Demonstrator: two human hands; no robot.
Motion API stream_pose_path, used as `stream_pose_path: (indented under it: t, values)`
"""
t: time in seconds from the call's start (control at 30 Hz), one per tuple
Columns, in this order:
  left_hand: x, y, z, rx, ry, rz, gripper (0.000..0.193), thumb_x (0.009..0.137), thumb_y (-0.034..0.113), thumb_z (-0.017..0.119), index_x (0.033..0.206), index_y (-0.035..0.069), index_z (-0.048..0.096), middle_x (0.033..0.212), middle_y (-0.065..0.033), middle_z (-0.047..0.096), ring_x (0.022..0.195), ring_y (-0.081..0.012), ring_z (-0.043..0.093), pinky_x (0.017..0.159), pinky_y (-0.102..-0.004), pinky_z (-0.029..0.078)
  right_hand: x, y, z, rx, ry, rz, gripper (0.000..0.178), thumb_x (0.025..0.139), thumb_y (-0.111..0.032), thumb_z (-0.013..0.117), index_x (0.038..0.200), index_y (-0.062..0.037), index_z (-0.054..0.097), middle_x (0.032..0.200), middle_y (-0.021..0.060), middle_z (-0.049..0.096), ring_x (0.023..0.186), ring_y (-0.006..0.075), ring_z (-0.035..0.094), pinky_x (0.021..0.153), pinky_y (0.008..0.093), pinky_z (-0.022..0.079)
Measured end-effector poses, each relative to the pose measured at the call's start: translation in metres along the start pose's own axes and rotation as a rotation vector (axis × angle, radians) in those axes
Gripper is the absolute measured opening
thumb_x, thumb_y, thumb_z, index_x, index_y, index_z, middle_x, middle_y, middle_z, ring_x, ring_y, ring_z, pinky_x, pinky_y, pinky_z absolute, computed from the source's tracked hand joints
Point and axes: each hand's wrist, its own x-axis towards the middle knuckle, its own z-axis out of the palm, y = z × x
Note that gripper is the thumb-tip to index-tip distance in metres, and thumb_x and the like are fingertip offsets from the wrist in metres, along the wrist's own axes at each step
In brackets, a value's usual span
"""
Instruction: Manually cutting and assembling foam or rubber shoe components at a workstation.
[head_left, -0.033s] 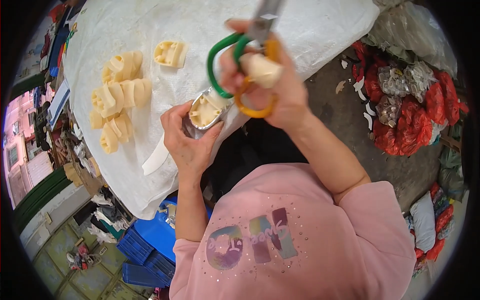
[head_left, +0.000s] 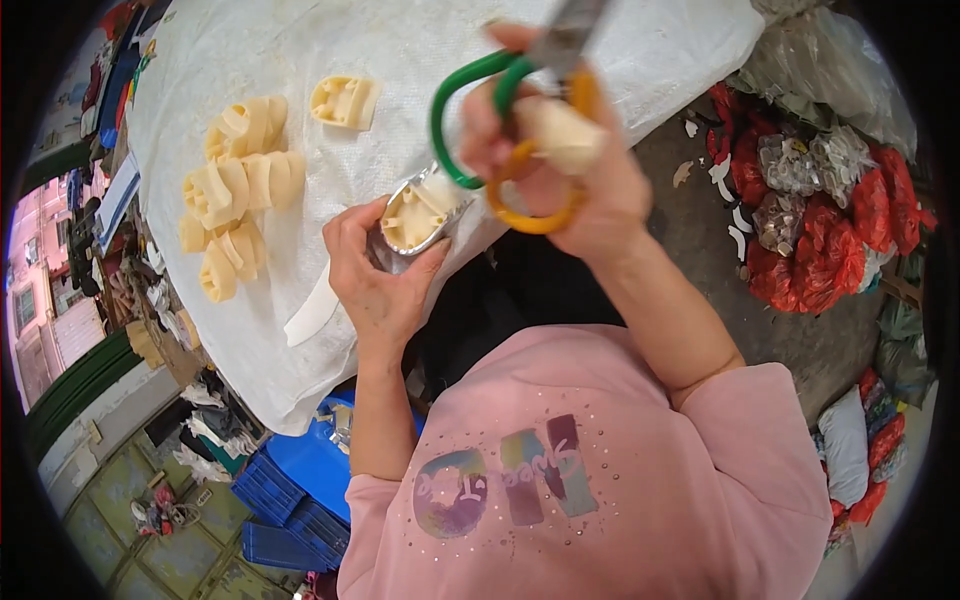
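Still both hands closed as before: left hand (head_left: 378,268) around cream part (head_left: 418,212), right hand (head_left: 560,170) gripping scissors (head_left: 500,110).

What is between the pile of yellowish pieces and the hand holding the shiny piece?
In the head view, only bare white sacking lies between the pile of cream plastic pieces and the left hand, which holds a silver-edged cream piece.
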Motion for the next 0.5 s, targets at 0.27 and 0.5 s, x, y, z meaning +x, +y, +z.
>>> stream_pose_path:
  t: [0.27,0.5]
  values:
    - [0.000,-0.005,-0.001,-0.022,0.019,-0.004,0.053,0.054,0.008,0.082,0.101,0.002,0.057,0.097,-0.0120,0.055,0.092,-0.0270,0.055,0.080,-0.0342,0.047,-0.026,0.012,0.012,-0.174,0.042,0.142,0.046,0.087,-0.012,0.048,0.131,-0.0009,0.038,0.088,0.0054,0.051,0.074,0.0104,0.046,0.067,0.0256,0.040]
    - [-0.001,-0.007,-0.002,-0.006,0.004,-0.006,0.054,0.054,0.007,0.082,0.101,0.002,0.056,0.097,-0.0127,0.055,0.094,-0.0272,0.056,0.081,-0.0341,0.047,-0.010,-0.016,0.011,0.018,-0.017,0.066,0.048,0.089,-0.013,0.054,0.131,0.0012,0.037,0.085,0.0049,0.051,0.073,0.0106,0.047,0.064,0.0232,0.039]
